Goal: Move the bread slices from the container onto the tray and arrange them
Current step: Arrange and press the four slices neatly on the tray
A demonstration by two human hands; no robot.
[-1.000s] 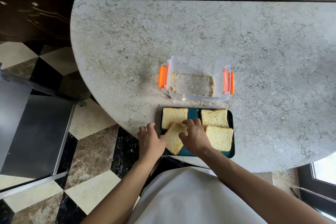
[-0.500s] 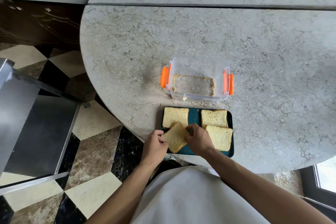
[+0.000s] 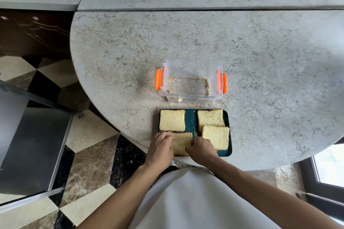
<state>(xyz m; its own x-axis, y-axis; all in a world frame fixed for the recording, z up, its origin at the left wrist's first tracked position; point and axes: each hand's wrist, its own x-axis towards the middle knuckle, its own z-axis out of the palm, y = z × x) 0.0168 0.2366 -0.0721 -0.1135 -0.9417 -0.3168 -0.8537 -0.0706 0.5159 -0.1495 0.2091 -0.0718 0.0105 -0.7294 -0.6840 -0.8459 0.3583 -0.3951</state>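
Observation:
A dark teal tray lies at the near edge of the round stone table, with several bread slices on it. One slice lies at the far left, another at the far right, and a third at the near right overlaps it. The near-left slice lies flat between my hands. My left hand touches its left edge and my right hand its right edge. Beyond the tray stands the clear container with orange clips, holding only crumbs.
The grey stone table stretches far and right of the container. Its rounded edge drops to a chequered marble floor on the left. A dark metal unit stands at the left, and a window frame sits at the lower right.
The near-left slice was turned like a diamond and held by my hands; it now lies square with the tray. Both hands have shifted to its sides.

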